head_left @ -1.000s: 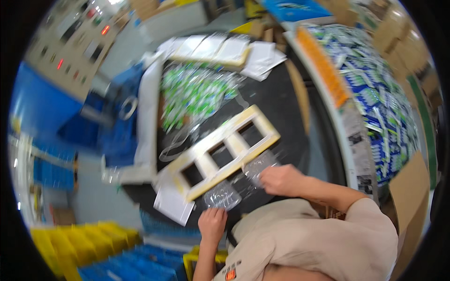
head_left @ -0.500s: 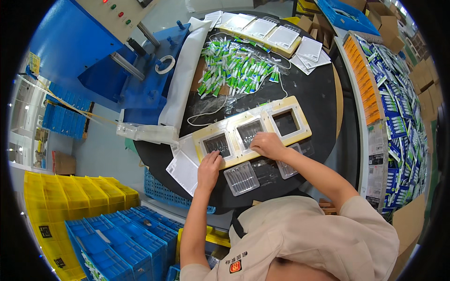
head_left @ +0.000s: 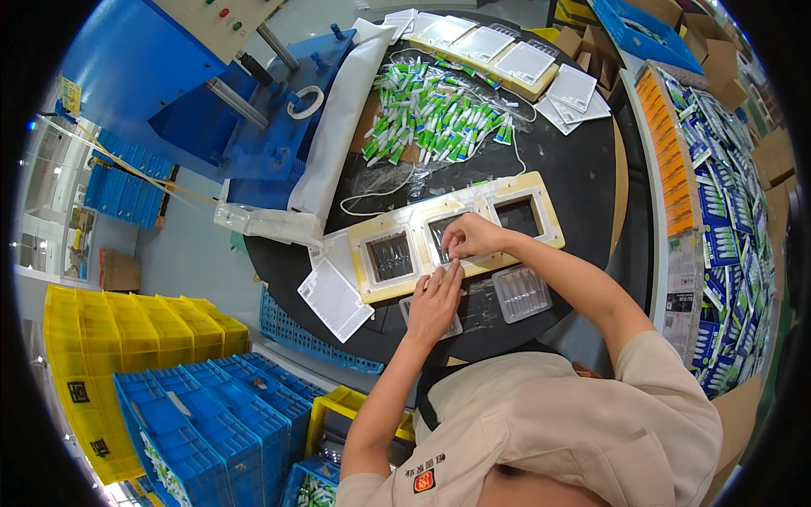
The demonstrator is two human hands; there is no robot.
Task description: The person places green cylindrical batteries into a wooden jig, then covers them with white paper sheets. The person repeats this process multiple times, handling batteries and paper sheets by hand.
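A yellow-edged white frame (head_left: 549, 221) with three square windows lies aslant on the round black table. A clear ribbed blister tray (head_left: 391, 258) sits in its left window. My right hand (head_left: 475, 236) is at the middle window, fingers bent into a pinch, hiding what is between them and part of the clear plastic there. At that window's near edge, my left hand (head_left: 435, 302) rests with its fingers stretched forward, fingertips close to the right hand. Beneath the left hand, a second blister tray (head_left: 454, 328) is partly covered. Another blister tray (head_left: 521, 294) lies under my right forearm.
Small green-and-white tubes (head_left: 443, 118) are heaped behind the frame. White printed cards (head_left: 335, 298) lie at its left end. A second frame (head_left: 541, 84) with cards stands at the back. A blue machine (head_left: 287, 127) borders the left side; blue crates (head_left: 211, 431) stand lower left.
My left hand has moved right from the left window to the middle one. My right hand stays at the middle window, its fingers now more bent. The view has shifted slightly.
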